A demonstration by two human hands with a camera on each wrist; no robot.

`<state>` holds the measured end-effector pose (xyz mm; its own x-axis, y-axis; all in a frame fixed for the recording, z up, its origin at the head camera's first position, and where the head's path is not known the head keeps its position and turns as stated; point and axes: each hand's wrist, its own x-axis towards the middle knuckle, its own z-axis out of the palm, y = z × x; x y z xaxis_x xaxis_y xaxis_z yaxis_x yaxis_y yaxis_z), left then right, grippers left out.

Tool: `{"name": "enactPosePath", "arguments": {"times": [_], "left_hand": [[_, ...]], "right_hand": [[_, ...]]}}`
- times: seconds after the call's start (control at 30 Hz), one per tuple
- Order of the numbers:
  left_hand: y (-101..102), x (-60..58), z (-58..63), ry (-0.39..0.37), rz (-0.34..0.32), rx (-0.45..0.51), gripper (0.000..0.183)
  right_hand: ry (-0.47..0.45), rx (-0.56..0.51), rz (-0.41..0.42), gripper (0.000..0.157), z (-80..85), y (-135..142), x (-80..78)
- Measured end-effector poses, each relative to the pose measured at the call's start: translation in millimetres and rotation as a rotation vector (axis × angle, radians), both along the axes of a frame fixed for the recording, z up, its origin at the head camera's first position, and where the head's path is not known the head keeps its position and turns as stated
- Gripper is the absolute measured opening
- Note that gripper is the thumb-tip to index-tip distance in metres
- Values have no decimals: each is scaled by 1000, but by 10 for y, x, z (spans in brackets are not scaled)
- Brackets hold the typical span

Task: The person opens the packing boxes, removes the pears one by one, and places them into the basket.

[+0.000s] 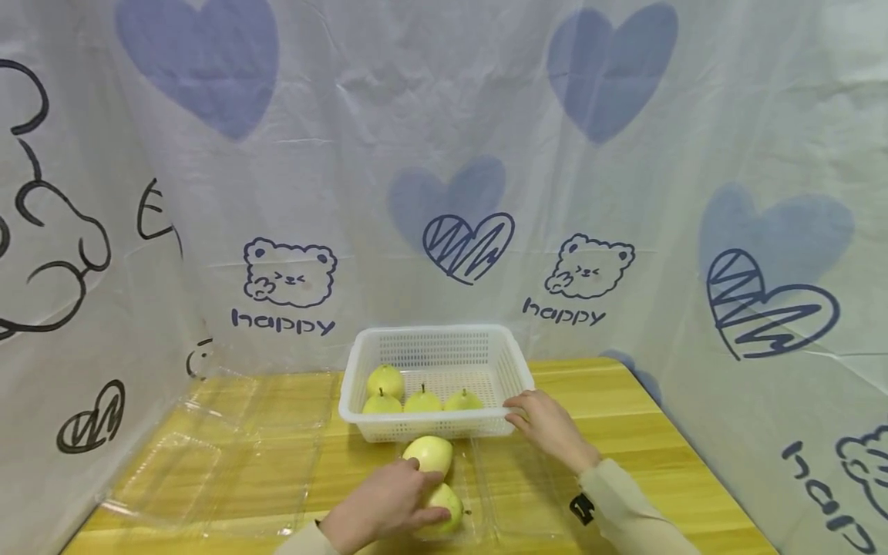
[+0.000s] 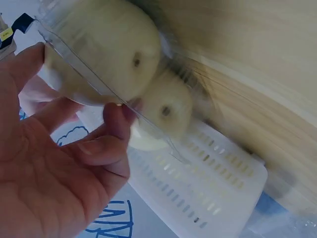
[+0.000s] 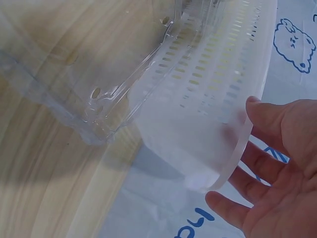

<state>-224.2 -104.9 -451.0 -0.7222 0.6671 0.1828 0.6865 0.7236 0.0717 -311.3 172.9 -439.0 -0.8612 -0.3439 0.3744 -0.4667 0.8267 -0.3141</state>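
Two yellow-green pears lie one behind the other in a clear plastic clamshell box [image 3: 119, 99]. My left hand [image 1: 391, 497] holds the nearer pear [image 1: 447, 505], its thumb and fingers around the fruit; the other fingers curl at the box's edge in the left wrist view. Just beyond it sits the farther pear [image 1: 430, 453]. With thumb and fingers on either side of the rim, my right hand [image 1: 551, 430] grips the front right corner of a white slotted basket [image 1: 433, 331]. Inside the basket are several pears [image 1: 385, 381], mostly along the front and left.
More clear plastic boxes [image 1: 173, 482] stand on the left of the wooden table [image 1: 610, 416]. A patterned white curtain [image 1: 375, 100] encloses the table at the back and sides. The basket stands near the table's back edge.
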Motion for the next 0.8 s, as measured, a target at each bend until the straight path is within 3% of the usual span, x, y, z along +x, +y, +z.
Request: {"name": "enactPosePath", "arguments": {"times": [0.23, 0.4, 0.63, 0.8], "left_hand": [[93, 45, -3, -29, 80, -13, 42], [179, 45, -21, -16, 136, -41, 51], [269, 44, -135, 30, 191, -44, 54], [343, 83, -107, 21, 260, -24, 55]], "right_hand": [[-12, -12, 9, 18, 5, -13, -4], [-31, -20, -5, 19, -5, -11, -12], [-31, -18, 3, 20, -27, -13, -14], [-10, -24, 4, 19, -31, -10, 1]]}}
